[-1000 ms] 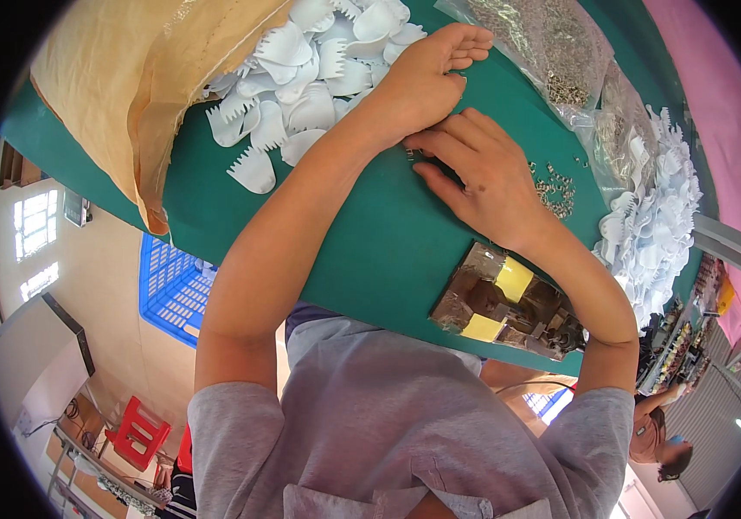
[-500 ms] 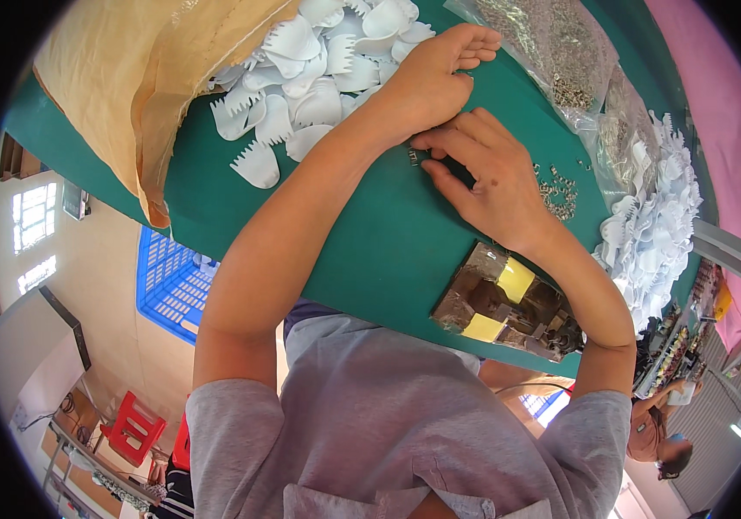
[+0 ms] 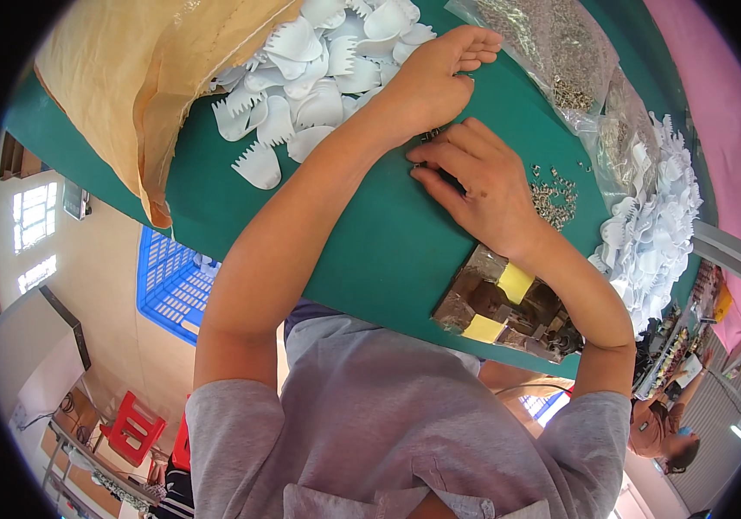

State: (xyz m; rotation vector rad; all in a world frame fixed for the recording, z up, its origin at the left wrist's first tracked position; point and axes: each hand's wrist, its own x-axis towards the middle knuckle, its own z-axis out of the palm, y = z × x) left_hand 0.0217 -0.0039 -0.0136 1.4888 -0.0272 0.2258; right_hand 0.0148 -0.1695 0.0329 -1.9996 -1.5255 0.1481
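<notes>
My left hand (image 3: 439, 82) rests over the green table, in front of a heap of white scalloped plastic pieces (image 3: 318, 104). Its fingers stretch to the right, lying against each other; the palm side is hidden. Just below its wrist lie small dark metal clips (image 3: 429, 135). Close by, my right hand (image 3: 483, 182) is closed in a pinch, thumb and index finger on a tiny metal clip (image 3: 417, 164), mostly covered by the fingertips. A scattered pile of small metal clips (image 3: 555, 199) lies to the right of this hand.
A brown metal block with yellow patches (image 3: 509, 298) sits at the near table edge, under my right forearm. Clear plastic bags of metal parts (image 3: 561, 56) and more white pieces (image 3: 651, 225) lie right. A brown paper sack (image 3: 145, 78) stands left; a blue basket (image 3: 163, 285) is below.
My right hand has shifted slightly down and left, away from my left hand. Dark clips now show between the hands. My left hand has hardly moved.
</notes>
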